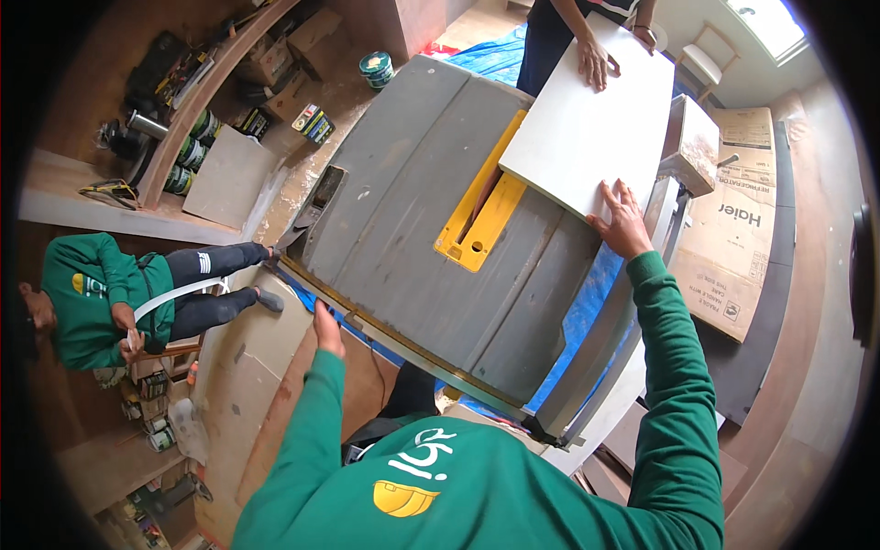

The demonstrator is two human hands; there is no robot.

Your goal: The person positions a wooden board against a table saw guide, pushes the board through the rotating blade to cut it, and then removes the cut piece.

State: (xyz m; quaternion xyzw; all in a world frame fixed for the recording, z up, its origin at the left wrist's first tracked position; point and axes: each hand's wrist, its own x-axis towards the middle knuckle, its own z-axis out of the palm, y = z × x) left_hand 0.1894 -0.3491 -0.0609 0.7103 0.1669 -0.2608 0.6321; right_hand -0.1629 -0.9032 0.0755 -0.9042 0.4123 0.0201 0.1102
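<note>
- Board [587, 128]: smooth, matt white panel.
- Saw table [431, 183]: dull grey metal top, worn and scuffed.
- Insert [481, 215]: yellow plastic, slightly glossy.
- Sheet [582, 312]: blue plastic, shiny and creased.
- Box [738, 220]: brown cardboard, matt.
- Sleeve [674, 367]: green cloth, soft and matt.

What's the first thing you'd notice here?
A big grey table saw with a yellow insert fills the middle. A white board lies across its far side, the right hand flat on its near edge, another person's hand on the far end.
</note>
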